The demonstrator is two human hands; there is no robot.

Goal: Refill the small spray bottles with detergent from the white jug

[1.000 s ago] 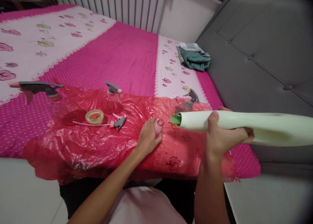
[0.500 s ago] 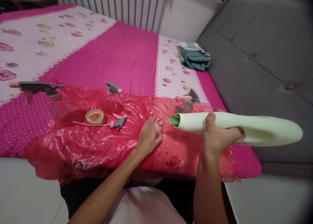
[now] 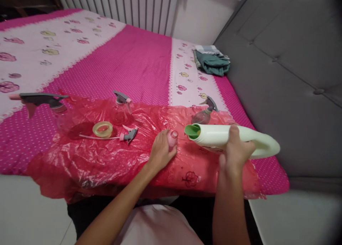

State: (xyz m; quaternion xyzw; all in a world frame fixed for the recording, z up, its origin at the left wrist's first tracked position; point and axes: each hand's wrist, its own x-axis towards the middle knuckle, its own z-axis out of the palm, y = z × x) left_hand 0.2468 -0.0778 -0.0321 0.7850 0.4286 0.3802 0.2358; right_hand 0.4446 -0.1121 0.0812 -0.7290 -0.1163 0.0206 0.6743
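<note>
My left hand (image 3: 161,147) is wrapped round a small clear bottle (image 3: 173,137) with an open neck, which stands on the red plastic sheet (image 3: 107,163). My right hand (image 3: 236,149) grips the handle of a large pale green jug-like bottle (image 3: 213,134). That bottle is tilted, its green pouring spout (image 3: 192,131) pointing left, just right of the small bottle's mouth and apart from it. No stream of liquid shows between them. Left of my left hand lies a loose spray trigger head (image 3: 129,135), grey and pink, with a thin dip tube.
A roll of tape (image 3: 103,129) lies beside the dip tube. Spray bottles stand at the far left (image 3: 57,113), at the back (image 3: 121,111) and behind the large bottle (image 3: 202,116). Folded cloths (image 3: 212,61) rest near the grey headboard (image 3: 283,77).
The pale green bottle's base has swung down and toward me, so it looks shorter and shows more of its spout opening. My left hand and the small bottle have stayed in place.
</note>
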